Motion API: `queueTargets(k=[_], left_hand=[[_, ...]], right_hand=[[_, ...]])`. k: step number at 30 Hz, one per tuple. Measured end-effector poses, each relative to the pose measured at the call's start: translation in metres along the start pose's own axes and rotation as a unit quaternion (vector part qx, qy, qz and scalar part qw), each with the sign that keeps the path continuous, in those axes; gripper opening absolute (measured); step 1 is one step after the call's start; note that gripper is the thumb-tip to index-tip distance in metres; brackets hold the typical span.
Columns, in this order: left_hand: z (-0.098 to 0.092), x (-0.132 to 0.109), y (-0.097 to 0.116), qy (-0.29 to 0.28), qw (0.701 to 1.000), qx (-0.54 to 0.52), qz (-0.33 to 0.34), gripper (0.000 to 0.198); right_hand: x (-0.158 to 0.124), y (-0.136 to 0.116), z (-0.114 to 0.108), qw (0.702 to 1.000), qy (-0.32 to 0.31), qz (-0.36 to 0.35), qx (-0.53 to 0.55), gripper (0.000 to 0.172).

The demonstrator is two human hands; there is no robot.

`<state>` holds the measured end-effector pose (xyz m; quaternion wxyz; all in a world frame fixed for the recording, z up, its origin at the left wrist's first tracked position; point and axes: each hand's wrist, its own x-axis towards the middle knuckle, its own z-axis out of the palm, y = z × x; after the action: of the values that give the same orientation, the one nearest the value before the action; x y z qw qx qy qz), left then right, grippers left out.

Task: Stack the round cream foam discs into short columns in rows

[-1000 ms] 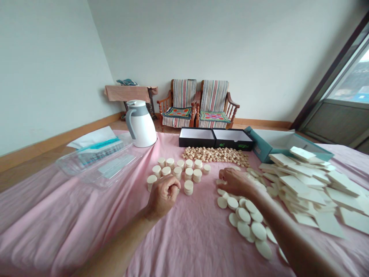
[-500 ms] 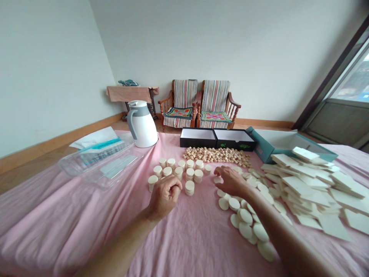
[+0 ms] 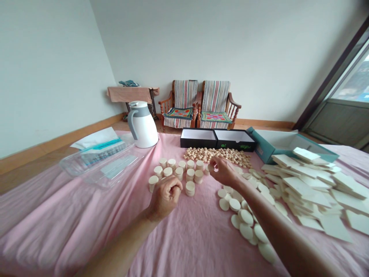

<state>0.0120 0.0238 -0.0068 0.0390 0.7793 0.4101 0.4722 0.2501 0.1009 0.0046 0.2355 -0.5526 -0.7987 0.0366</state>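
My left hand (image 3: pixel 165 195) rests as a fist on the pink cloth, in front of several short stacks of pale round wooden discs (image 3: pixel 178 172); whatever its fingers hold, if anything, is hidden. Farther right, my right hand (image 3: pixel 223 171) is closed in a pinch on a wooden disc (image 3: pixel 210 168), at the low stack on the right end of the rows. The fingers partly cover that stack. Loose wooden discs (image 3: pixel 246 216) lie spread beneath and beside my right forearm. A separate stack (image 3: pixel 190 188) stands nearest me, just right of my left fist.
Small round wooden beads (image 3: pixel 201 154) lie before two black boxes (image 3: pixel 198 143). A teal box (image 3: pixel 263 148) and a heap of square wooden pieces (image 3: pixel 305 184) are at right. A white jug (image 3: pixel 147 130) and a clear plastic tray (image 3: pixel 98 161) are at left.
My right hand has moved left and slightly away from me, from the loose discs to the low stack. A disc that lay under it is gone from its spot. My left hand stays put.
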Motion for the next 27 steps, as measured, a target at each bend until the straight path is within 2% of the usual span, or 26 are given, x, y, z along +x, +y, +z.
queueTargets(k=[5,10,11,13,15,17,20,23,27], left_hand=[[-0.001,0.0,0.0,0.002,1.0,0.006,0.003,0.022],[-0.001,0.0,0.0,0.0,1.0,0.005,0.007,0.023],[-0.001,0.0,0.0,-0.001,1.0,0.003,0.008,0.023],[-0.001,0.0,0.0,-0.004,1.0,0.001,0.008,0.023],[0.0,0.0,0.0,-0.004,1.0,0.0,0.008,0.022],[0.0,0.0,0.0,-0.004,1.0,0.001,0.006,0.022],[0.001,0.0,0.001,-0.002,1.0,-0.001,0.005,0.022],[0.0,0.001,0.001,0.002,1.0,-0.002,0.004,0.023],[0.0,0.001,0.001,-0.002,1.0,0.001,-0.001,0.022]], right_hand=[[0.005,-0.002,0.001,1.0,-0.006,0.008,-0.004,0.009],[-0.004,0.003,-0.015,1.0,0.012,0.014,0.01,0.009],[-0.008,0.004,-0.019,1.0,-0.002,0.013,0.013,0.009],[-0.018,0.008,-0.027,0.997,-0.073,-0.005,0.015,0.012],[-0.03,0.01,-0.034,0.986,-0.159,-0.041,0.022,0.02],[-0.04,0.012,-0.039,0.974,-0.21,-0.073,0.037,0.032],[-0.05,0.012,-0.041,0.965,-0.235,-0.102,0.056,0.043],[-0.053,0.012,-0.037,0.961,-0.246,-0.106,0.062,0.038],[-0.05,0.01,-0.029,0.967,-0.219,-0.116,0.055,0.035]])
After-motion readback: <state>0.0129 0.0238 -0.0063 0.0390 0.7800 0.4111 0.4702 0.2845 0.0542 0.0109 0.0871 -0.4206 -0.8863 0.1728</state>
